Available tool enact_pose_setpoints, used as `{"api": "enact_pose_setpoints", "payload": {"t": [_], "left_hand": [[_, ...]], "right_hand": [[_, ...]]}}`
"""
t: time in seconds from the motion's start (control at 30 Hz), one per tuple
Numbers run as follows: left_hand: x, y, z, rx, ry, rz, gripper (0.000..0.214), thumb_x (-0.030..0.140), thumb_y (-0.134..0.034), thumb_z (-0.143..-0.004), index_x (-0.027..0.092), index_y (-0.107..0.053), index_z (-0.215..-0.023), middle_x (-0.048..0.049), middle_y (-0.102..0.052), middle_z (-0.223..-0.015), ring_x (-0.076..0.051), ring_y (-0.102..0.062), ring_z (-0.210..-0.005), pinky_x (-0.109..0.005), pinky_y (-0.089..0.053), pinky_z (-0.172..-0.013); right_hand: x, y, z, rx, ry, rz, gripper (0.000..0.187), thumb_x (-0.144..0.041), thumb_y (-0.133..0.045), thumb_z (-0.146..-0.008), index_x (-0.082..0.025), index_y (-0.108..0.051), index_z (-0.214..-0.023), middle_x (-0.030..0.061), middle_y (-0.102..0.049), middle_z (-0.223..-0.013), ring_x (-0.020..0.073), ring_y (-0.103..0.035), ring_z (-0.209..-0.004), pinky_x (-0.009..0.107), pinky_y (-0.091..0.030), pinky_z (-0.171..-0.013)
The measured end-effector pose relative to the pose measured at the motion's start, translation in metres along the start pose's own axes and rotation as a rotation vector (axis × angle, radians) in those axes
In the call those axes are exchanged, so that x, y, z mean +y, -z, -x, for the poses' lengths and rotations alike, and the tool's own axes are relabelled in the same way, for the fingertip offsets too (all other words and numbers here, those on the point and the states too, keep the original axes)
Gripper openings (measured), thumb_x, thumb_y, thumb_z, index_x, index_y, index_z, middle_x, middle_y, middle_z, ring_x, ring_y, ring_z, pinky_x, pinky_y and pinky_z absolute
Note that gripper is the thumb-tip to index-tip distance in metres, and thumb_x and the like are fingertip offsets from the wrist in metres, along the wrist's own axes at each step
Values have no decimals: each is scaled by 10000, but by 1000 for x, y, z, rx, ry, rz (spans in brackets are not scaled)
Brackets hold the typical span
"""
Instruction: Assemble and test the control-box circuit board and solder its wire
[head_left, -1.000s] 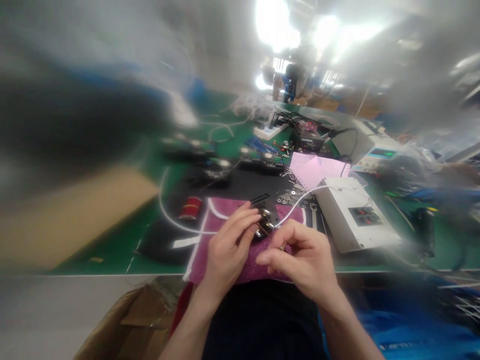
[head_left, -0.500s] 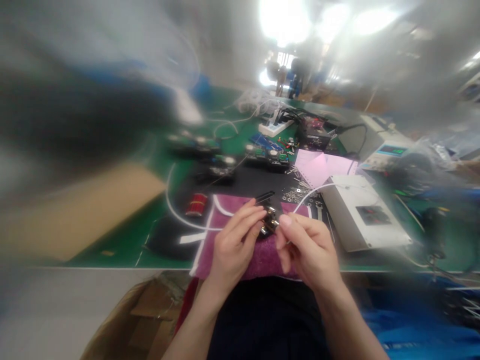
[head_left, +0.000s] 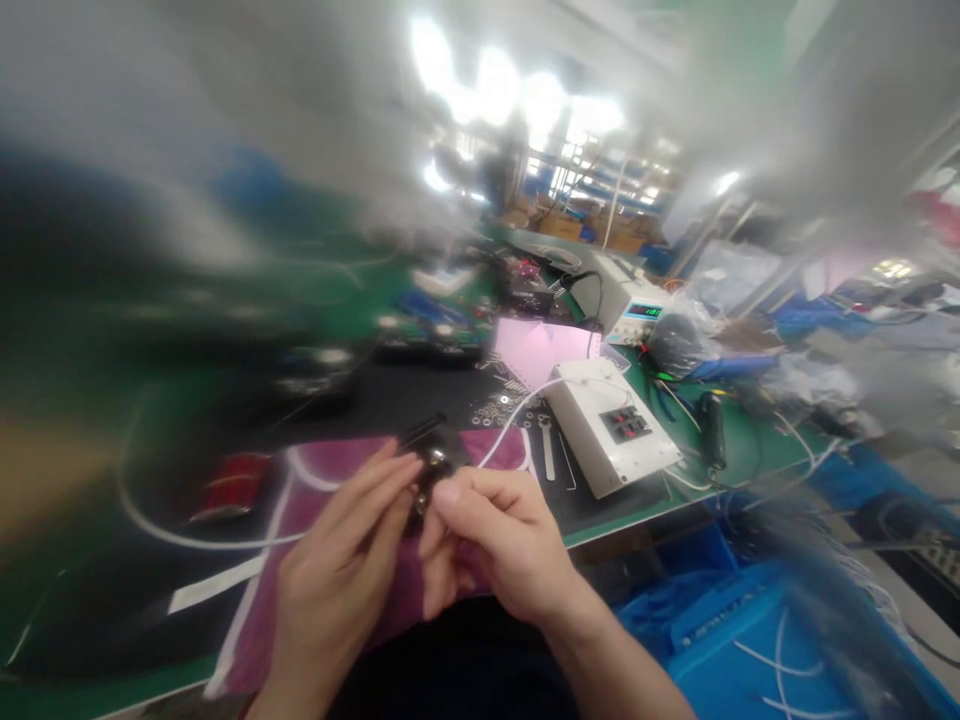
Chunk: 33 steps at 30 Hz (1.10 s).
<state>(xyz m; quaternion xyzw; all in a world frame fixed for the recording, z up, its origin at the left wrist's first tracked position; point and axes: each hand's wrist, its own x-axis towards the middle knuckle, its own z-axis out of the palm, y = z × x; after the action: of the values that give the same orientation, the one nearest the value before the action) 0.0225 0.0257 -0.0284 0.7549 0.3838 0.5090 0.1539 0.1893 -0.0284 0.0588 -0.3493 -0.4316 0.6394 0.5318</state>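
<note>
A small dark device with shiny metal parts (head_left: pixel 433 462) is held above a purple cloth (head_left: pixel 401 605). My left hand (head_left: pixel 337 550) closes on its left side, the fingers stretched together and partly covering it. At the device's right edge, my right hand (head_left: pixel 499 535) has thumb and forefinger pinched together; anything between them is too small or hidden to name. To the right of the cloth lie an open-end wrench (head_left: pixel 547 450) and a thin hex key (head_left: pixel 568 470). Loose nuts and washers (head_left: pixel 495 412) are scattered just beyond the cloth.
A white box with terminals (head_left: pixel 592 455) stands on the right, pink paper (head_left: pixel 525 345) behind it. Farther back is a lit power supply (head_left: pixel 637 312). A red spool (head_left: pixel 231 485) sits left. Blurred circuit modules (head_left: pixel 315 370) lie beyond. Below the table's right edge is blue material (head_left: pixel 720 650).
The view has turned right and tilted, so the bench appears shifted left. Both hands stay at the dark device, the right one still pinched beside it.
</note>
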Motion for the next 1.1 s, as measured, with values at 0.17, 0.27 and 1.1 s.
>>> {"api": "enact_pose_setpoints", "payload": {"t": [0.17, 0.27, 1.1], "left_hand": [[6, 4, -2, -21, -35, -7, 307, 354, -598, -1084, 303, -712, -1365, -24, -724, -1455, -273, -707, -1354, -433, -594, -1177], [8, 2, -2, -22, 5, 11, 293, 309, -619, -1078, 297, -717, -1353, -22, -720, -1456, -269, -692, -1373, -449, -571, -1203], [16, -5, 0, 71, 50, 156, 329, 132, -649, -1048, 275, -750, -1326, -34, -755, -1386, -245, -667, -1411, -446, -585, -1211]], "right_hand": [[0, 7, 2, -131, -82, -145, 404, -472, -933, -794, -198, -726, -1008, 35, -797, -831, 151, -720, -654, 210, -502, -503], [-2, -5, 5, 145, 63, 56, 426, -357, -1030, -656, -195, -674, -825, -21, -735, -716, 99, -636, -615, 194, -479, -578], [-5, 9, 14, -122, 287, 617, 127, -263, -698, -1044, -277, -719, -1168, -28, -777, -965, 107, -719, -822, 225, -545, -772]]}}
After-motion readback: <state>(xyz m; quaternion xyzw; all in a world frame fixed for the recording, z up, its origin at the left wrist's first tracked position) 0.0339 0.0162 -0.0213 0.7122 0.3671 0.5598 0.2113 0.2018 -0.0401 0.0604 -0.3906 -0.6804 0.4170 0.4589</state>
